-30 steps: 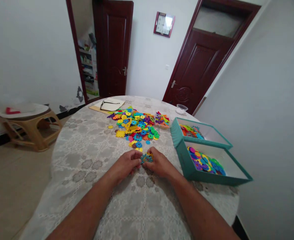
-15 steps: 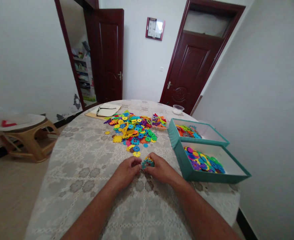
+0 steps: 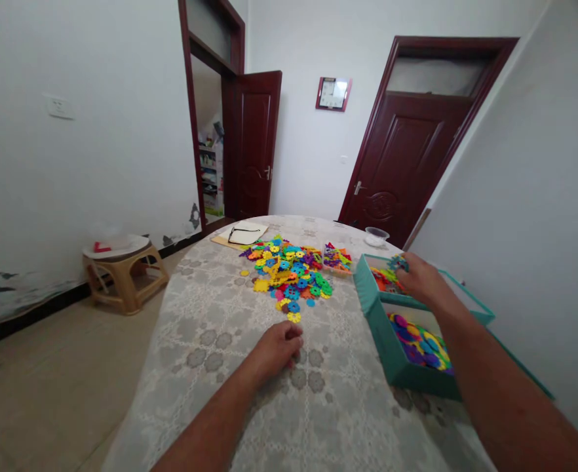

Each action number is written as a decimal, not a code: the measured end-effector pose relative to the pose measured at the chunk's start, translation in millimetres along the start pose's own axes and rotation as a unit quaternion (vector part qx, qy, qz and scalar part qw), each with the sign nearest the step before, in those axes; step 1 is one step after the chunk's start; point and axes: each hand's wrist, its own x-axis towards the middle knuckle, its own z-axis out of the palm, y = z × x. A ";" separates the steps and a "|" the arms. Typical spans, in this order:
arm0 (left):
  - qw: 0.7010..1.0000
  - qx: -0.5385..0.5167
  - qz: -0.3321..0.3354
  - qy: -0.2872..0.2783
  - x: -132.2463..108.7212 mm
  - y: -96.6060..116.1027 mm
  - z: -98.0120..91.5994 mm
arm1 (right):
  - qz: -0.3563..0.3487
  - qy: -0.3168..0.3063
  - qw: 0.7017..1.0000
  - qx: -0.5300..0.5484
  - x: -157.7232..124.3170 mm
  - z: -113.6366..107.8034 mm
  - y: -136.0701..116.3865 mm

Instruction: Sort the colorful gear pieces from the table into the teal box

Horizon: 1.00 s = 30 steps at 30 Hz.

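Right hand: ours (image 3: 421,278) is reaching well out to the right, over the far section of the teal box (image 3: 385,344), back of the hand up, forearm slanting across the near section and hiding part of it.
Right fingers: pinching a small blue toothed cluster (image 3: 398,263) at the tips, so that's where our piece is, up over the orange and red bits in that far section.
Left hand: ours (image 3: 279,349) sits low over the counter (image 3: 210,393), forearm coming in from the bottom edge, just this side of the pile.
Left fingers: curled in toward the thumb; we can't tell whether they meet or have anything between them.
Pile: a big heap of colourful toothed discs (image 3: 289,269) mid-counter, with a yellow one (image 3: 293,317) at its near end, close to our left hand.
Near section: purple, yellow, pink and blue discs (image 3: 417,341) lying in it.
Back of the counter: black-framed glasses (image 3: 231,237) on some pale paper (image 3: 257,231) to the left, a clear bowl (image 3: 377,237) to the right.
Readable stuff: the wall clock (image 3: 333,94) has markings on its dial, but they're too small and glary for us to read.
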 end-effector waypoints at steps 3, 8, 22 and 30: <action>1.000 -0.001 0.008 0.005 1.4 -4.1 2.7 | 0.039 0.033 0.997 -0.049 18.2 4.4 19.3; 1.000 0.005 0.015 0.002 -0.9 -4.8 3.5 | -0.109 0.126 0.985 0.045 -25.3 23.4 -15.6; 0.964 0.250 0.086 -0.029 -35.1 61.1 -60.6 | -0.306 -0.133 0.911 0.241 -162.3 141.8 -158.5; 0.919 0.335 0.140 0.152 36.0 79.3 -107.5 | -0.316 -0.108 0.910 0.246 -170.0 149.2 -160.7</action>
